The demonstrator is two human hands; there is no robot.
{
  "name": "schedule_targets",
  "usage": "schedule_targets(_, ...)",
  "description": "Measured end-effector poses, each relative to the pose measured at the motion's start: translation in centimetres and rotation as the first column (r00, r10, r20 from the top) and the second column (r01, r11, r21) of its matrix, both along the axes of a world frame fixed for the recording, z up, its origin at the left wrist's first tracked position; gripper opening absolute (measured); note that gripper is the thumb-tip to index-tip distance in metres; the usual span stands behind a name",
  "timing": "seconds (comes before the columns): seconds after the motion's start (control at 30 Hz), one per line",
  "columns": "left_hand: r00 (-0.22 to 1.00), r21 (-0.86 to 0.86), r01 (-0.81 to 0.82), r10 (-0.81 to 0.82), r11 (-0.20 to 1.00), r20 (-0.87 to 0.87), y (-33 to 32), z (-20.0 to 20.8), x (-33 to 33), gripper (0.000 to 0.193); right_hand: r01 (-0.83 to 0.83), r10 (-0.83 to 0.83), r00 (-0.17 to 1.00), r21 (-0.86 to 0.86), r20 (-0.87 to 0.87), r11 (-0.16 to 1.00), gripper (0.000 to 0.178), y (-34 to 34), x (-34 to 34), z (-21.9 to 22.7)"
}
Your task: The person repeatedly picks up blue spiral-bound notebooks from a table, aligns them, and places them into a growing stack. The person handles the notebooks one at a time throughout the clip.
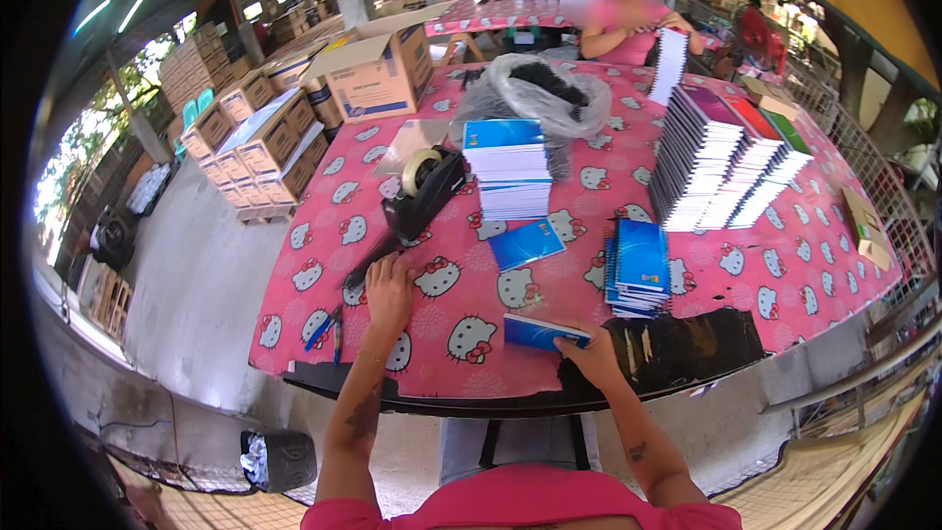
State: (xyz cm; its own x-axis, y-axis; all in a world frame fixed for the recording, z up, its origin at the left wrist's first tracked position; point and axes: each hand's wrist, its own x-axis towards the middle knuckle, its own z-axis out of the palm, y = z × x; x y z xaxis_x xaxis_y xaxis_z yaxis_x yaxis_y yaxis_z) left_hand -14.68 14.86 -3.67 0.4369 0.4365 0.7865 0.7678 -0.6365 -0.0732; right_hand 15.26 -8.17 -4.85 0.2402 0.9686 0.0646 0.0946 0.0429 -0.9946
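Observation:
In my right hand (589, 355) is a small blue notebook (535, 333), gripped at its right end and held low over the table's near edge. My left hand (390, 287) is at a bunch of thin black binding coils (365, 263), its fingers bent down onto them; the fingertips are partly hard to make out. Just beyond it stands a black tape dispenser (424, 194) with a roll of tape. One blue notebook (528, 245) lies flat in the middle. To its right is a short stack of coil-bound blue notebooks (640, 265).
A tall stack of blue-covered pads (507, 172) stands mid-table, before a clear plastic bag (535, 103) of black coils. Tall notebook stacks (699, 162) stand at right. Pens (329, 332) lie at left. Across the table a person (633, 25) holds a notebook. Cartons (378, 74) stand at back left.

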Motion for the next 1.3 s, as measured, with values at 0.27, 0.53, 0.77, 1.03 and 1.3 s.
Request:
schedule_targets(0.27,0.911,-0.485,0.398,-0.273,0.779,0.309,-8.9,2.2,4.0,0.021,-0.055,0.057,0.997,0.047,-0.057,0.997,0.031,0.5,0.3,-0.7)
schedule_targets(0.53,0.814,-0.544,0.559,-0.290,0.626,0.503,-12.2,2.9,6.2,0.014,-0.040,0.042,0.996,0.021,-0.083,0.999,0.031,0.7,0.4,-1.1)
schedule_targets(0.77,0.909,-0.609,0.393,-0.191,0.689,0.371,-12.3,3.3,6.6,0.014,-0.049,0.053,0.996,0.063,-0.069,0.997,0.030,0.5,0.4,-0.6)
schedule_targets(1.03,0.851,-0.651,0.484,-0.488,0.586,0.193,-9.8,3.8,6.1,0.026,-0.103,0.101,0.994,0.066,0.033,0.992,0.028,0.2,0.6,-0.8)
schedule_targets(1.3,0.928,-0.328,0.188,-0.277,0.926,-0.249,-14.1,2.9,8.6,0.065,0.088,-0.084,0.988,0.027,-0.126,0.996,0.028,-0.6,-1.5,0.8)
